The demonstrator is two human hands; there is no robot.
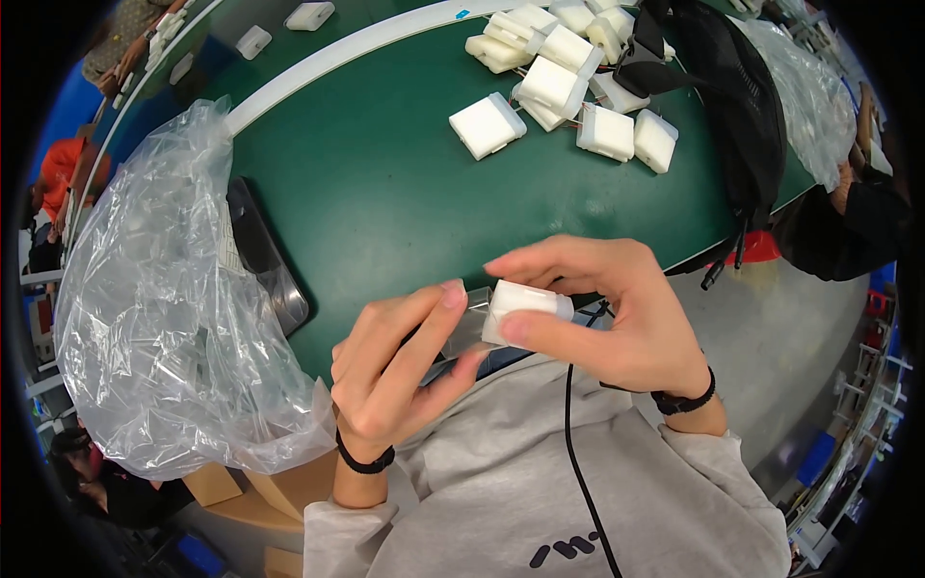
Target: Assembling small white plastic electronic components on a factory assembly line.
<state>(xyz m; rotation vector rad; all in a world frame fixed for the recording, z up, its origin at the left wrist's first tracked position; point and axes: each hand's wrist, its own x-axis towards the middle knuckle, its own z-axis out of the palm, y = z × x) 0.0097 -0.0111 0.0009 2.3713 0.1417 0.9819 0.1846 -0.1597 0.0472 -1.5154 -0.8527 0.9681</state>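
Note:
Close to my body, at the table's near edge, my right hand (626,313) grips a small white plastic block (525,301) with a pale translucent end, thumb on its near face. My left hand (400,361) pinches a clear plastic case (470,323) between thumb and fingers. The block's left end meets the case's opening and seems partly inside it; how deep I cannot tell. Beyond my hands, several similar white blocks (487,125) lie heaped on the green table (385,183), some with thin wires showing.
A large clear plastic bag (183,318) bulges at the left, beside a dark phone-like slab (265,255). Black mesh fabric with straps (727,106) lies at the right. A black cable (575,433) hangs down my front. Cardboard boxes (279,489) stand below left. Other people sit around.

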